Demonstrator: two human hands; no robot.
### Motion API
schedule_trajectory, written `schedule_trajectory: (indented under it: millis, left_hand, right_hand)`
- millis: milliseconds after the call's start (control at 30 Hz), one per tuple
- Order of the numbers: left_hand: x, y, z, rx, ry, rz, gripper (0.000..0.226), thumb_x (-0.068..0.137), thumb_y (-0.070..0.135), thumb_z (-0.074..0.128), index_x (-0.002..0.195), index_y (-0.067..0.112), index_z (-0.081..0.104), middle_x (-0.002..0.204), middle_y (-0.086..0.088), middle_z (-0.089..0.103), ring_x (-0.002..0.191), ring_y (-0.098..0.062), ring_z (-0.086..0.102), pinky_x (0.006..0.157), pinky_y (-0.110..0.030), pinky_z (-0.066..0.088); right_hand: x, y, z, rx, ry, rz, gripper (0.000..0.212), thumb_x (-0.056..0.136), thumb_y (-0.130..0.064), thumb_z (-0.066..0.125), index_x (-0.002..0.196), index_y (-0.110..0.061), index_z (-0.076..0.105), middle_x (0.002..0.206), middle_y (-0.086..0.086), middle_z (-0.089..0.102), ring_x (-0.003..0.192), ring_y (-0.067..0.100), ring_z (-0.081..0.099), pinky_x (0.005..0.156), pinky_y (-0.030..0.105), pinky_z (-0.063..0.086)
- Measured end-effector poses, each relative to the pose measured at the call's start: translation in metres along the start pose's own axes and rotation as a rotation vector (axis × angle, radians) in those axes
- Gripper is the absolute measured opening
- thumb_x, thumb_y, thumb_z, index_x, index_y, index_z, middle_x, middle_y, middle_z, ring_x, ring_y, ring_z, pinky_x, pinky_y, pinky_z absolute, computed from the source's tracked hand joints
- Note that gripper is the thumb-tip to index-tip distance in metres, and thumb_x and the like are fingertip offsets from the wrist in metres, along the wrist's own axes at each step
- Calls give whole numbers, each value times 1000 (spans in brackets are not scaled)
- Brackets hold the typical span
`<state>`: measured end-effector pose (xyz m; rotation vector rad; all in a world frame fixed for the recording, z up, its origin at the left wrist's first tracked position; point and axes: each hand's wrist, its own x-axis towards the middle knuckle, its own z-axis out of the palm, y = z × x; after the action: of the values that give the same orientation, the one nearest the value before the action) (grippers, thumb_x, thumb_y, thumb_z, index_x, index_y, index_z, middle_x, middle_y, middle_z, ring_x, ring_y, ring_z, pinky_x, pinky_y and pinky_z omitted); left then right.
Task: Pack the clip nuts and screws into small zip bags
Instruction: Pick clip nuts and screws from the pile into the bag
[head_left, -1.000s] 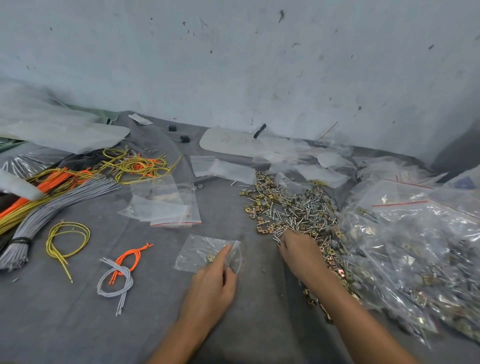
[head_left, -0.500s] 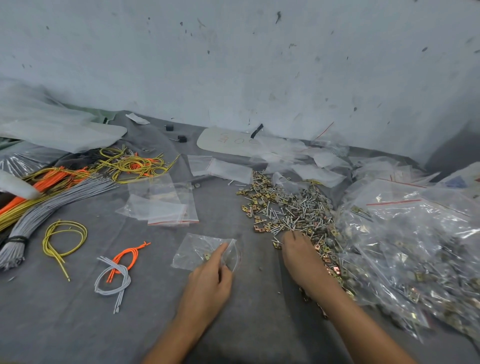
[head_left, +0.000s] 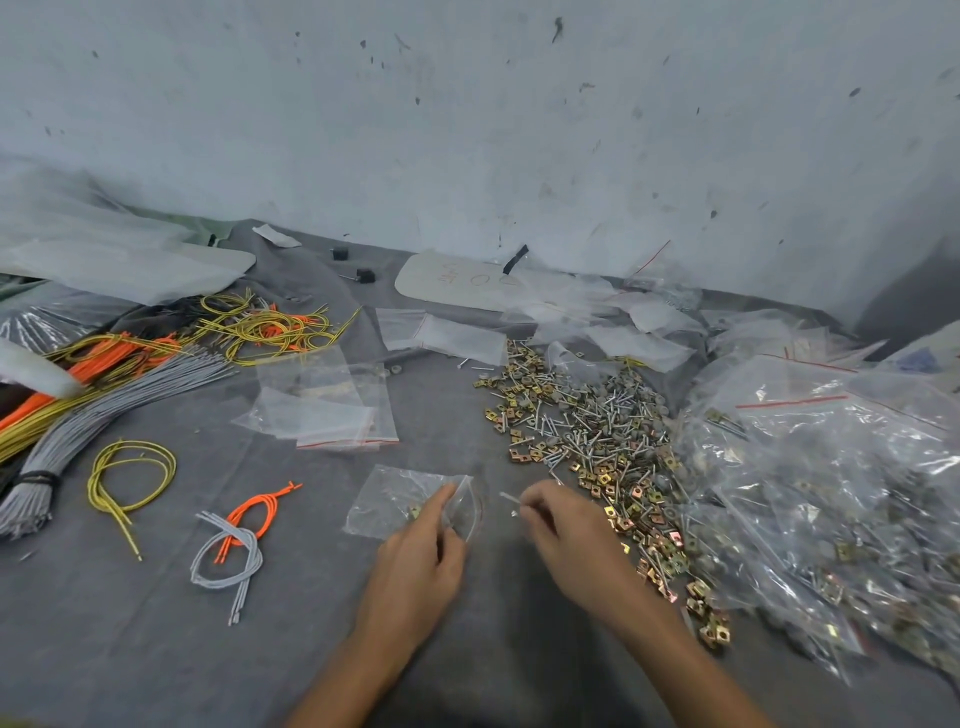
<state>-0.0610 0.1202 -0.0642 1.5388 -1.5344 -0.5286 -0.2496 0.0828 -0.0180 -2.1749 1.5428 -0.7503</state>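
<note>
As left hand (head_left: 421, 551) holds bag (head_left: 387, 499), screw (head_left: 509, 498) pinched in right fingers (head_left: 537, 506)

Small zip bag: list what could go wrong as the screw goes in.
The right hand pinches a thin screw short of the mouth of the small zip bag; it could slip onto the grey cloth.
The left hand holds the bag only at its mouth, which may fold shut.
The right forearm lies beside the loose pile and might scatter it.
</note>
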Motion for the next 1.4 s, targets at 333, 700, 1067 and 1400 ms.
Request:
schedule_trajectory:
  millis: [333,700,1067,1400]
  left_hand:
    - [-2,4,-3,-3,-32,-2,56,96,19,52,147,38,44,79,-2,65,81,-25,63,75,-45,51]
    - [0,2,-4,-64,11,-18,50,89,35,44,137,49,42,88,1,66,88,-17,64,71,-30,45]
    - [1,2,-6,-63,-55,-75,54,90,34,49,145,33,50,73,11,60,77,-8,61,70,-28,45]
    - [8,3,-2,3,-78,-96,48,97,12,55,139,34,56,62,9,60,63,-4,57,65,-27,43]
  right_hand:
    - [7,-30,18,-169,-5,-117,16,95,-25,58,102,-22,72,93,-5,59,93,18,60,84,30,42]
    - [-16,-26,20,282,172,84,13,86,-30,75,84,-33,63,76,-14,68,73,6,65,67,21,50]
    - [-17,-26,56,336,173,-19,13,92,-22,71,103,-27,76,98,-19,70,93,-5,64,81,10,46]
    - [44,36,4,-137,312,123,12,98,-19,56,104,-19,66,100,-2,63,98,19,53,85,34,46]
